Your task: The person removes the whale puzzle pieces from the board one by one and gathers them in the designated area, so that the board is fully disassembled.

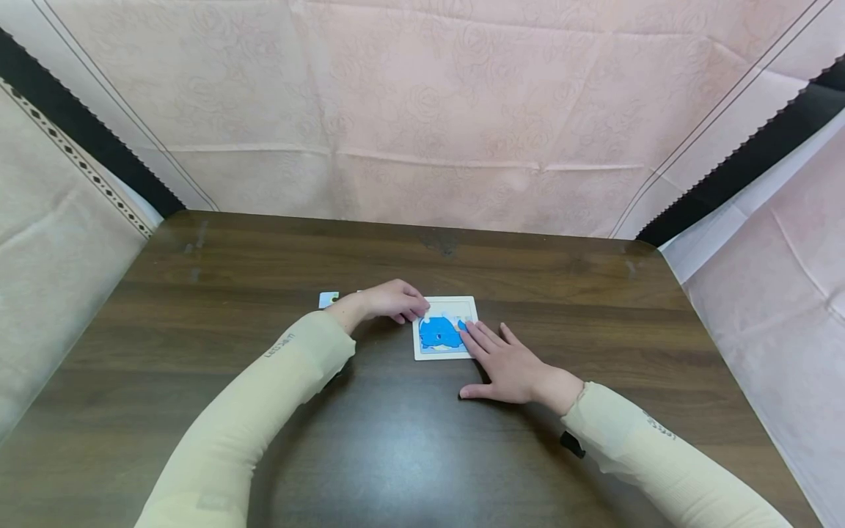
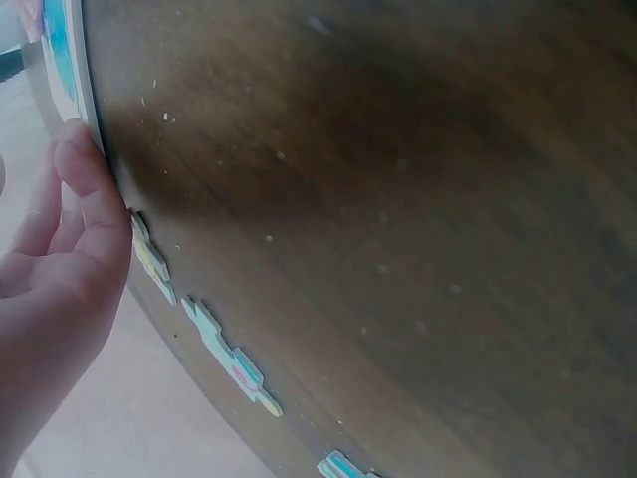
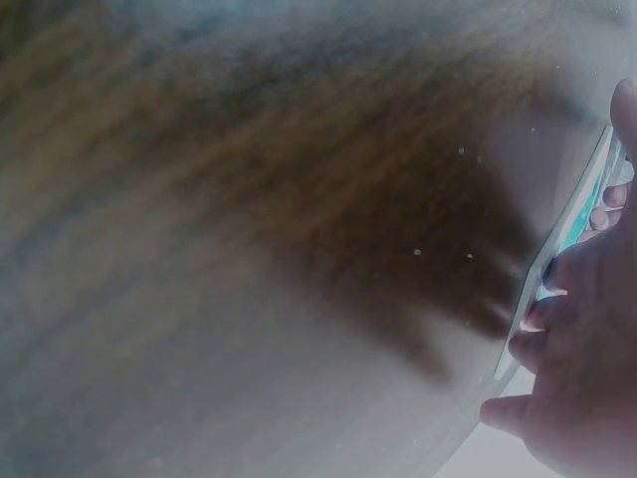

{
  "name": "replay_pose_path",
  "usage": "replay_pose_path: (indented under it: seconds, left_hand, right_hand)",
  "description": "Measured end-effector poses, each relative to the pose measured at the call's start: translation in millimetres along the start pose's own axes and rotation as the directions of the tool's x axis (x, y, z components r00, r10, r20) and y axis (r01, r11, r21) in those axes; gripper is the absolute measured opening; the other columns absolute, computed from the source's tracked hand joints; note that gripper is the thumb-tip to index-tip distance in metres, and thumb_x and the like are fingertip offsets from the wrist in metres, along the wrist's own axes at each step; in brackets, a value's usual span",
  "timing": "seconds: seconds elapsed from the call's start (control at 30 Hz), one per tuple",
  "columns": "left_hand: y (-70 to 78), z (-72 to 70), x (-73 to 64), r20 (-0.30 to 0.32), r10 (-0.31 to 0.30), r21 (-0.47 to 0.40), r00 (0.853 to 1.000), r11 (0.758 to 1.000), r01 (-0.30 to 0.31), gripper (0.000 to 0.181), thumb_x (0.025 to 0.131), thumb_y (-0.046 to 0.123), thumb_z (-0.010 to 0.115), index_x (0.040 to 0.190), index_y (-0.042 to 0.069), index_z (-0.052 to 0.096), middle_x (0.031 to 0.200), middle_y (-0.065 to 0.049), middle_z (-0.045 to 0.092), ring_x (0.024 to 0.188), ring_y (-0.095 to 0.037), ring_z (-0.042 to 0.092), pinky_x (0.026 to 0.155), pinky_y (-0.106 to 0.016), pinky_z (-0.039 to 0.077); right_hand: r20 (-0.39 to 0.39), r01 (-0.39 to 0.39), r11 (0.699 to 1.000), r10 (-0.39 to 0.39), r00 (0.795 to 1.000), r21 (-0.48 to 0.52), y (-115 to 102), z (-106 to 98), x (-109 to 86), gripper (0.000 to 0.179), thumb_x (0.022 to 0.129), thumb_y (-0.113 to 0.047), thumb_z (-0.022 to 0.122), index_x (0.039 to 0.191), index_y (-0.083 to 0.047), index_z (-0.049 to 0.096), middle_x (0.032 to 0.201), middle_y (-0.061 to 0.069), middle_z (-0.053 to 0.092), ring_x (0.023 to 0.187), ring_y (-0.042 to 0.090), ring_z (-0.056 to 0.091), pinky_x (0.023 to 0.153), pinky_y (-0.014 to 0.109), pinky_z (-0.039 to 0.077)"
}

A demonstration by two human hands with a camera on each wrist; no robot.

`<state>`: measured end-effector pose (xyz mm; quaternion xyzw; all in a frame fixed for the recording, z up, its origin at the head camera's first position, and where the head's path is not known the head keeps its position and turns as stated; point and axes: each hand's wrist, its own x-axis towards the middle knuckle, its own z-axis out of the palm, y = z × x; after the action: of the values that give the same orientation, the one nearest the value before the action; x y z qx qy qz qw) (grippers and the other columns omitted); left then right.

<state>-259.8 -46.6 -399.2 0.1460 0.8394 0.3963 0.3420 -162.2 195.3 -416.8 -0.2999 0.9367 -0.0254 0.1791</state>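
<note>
A small jigsaw puzzle board [image 1: 444, 356] with a white frame and a blue whale picture lies flat on the table. At its upper left corner is my left hand [image 1: 394, 299], fingers bent and fingertips right at the frame. In the left wrist view the thumb and fingertips meet close to the board's edge [image 2: 84, 75]; I cannot tell whether they pinch a puzzle piece. My right hand [image 1: 511, 365] lies over the board's right side, fingers straight and spread, fingertips on the picture. Its thumb points left, below the board, over the table.
A loose puzzle piece [image 1: 328, 299] lies left of the board, partly behind the left wrist. More loose pieces [image 2: 234, 358] show in a row near the table's far edge in the left wrist view. Brown wooden table [image 1: 396, 455]; pale patterned cloth [image 1: 422, 110] hangs beyond it.
</note>
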Motion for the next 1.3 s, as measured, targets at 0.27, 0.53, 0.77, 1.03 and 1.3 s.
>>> replay_pose_path:
  seconds: [0.27, 0.53, 0.77, 1.03, 1.3]
  left_hand:
    - [1.1, -3.1, -3.6, 0.018, 0.005, 0.011, 1.000, 1.000, -0.005, 0.035, 0.094, 0.030, 0.052, 0.120, 0.006, 0.061, 0.113, -0.009, 0.065, 0.098, -0.019, 0.061, 0.086, -0.027, 0.052]
    - [1.7, -2.7, -3.4, 0.030, 0.011, 0.009, 0.999, 1.000, -0.012, 0.036, 0.094, 0.030, 0.052, 0.120, 0.006, 0.060, 0.113, -0.009, 0.065, 0.099, -0.020, 0.061, 0.088, -0.028, 0.052]
    - [6.0, 1.4, -4.7, 0.058, 0.038, -0.016, 0.998, 0.999, -0.037, 0.036, 0.095, 0.029, 0.052, 0.122, 0.006, 0.060, 0.110, -0.009, 0.067, 0.093, -0.018, 0.061, 0.085, -0.026, 0.053]
    - [5.0, -1.1, -7.5, 0.033, -0.010, 0.047, 0.999, 0.999, 0.008, 0.034, 0.095, 0.031, 0.051, 0.116, 0.008, 0.063, 0.096, -0.007, 0.064, 0.084, -0.018, 0.059, 0.072, -0.020, 0.051]
    - [-4.5, -2.5, -8.1, 0.018, -0.032, 0.047, 0.999, 0.998, 0.031, 0.036, 0.094, 0.032, 0.052, 0.121, 0.008, 0.061, 0.109, -0.008, 0.061, 0.089, -0.017, 0.057, 0.074, -0.022, 0.050]
  right_hand:
    - [0.003, 0.003, 1.000, -0.003, 1.000, -0.004, 1, 0, 0.7, 0.095, 0.082, -0.069, 0.047, 0.151, -0.014, 0.011, 0.158, 0.008, 0.008, 0.146, 0.027, 0.008, 0.114, 0.061, 0.008]
    - [0.000, 0.003, 1.000, -0.003, 1.000, -0.005, 0, 0, 0.5, 0.095, 0.082, -0.069, 0.048, 0.151, -0.014, 0.012, 0.158, 0.008, 0.008, 0.146, 0.027, 0.008, 0.114, 0.061, 0.008]
    - [0.014, -0.008, 1.000, 0.008, 1.000, -0.018, -1, -2, 1.2, 0.097, 0.081, -0.070, 0.047, 0.151, -0.015, 0.011, 0.158, 0.007, 0.008, 0.146, 0.026, 0.007, 0.115, 0.059, 0.008]
    - [0.013, -0.007, 1.000, 0.007, 1.000, -0.011, -1, -2, 1.6, 0.097, 0.081, -0.070, 0.048, 0.151, -0.014, 0.012, 0.158, 0.008, 0.009, 0.146, 0.026, 0.008, 0.114, 0.059, 0.009]
    - [0.004, 0.002, 1.000, -0.001, 1.000, -0.015, -1, -1, 0.9, 0.097, 0.081, -0.070, 0.047, 0.151, -0.013, 0.012, 0.158, 0.009, 0.009, 0.146, 0.027, 0.009, 0.114, 0.060, 0.010]
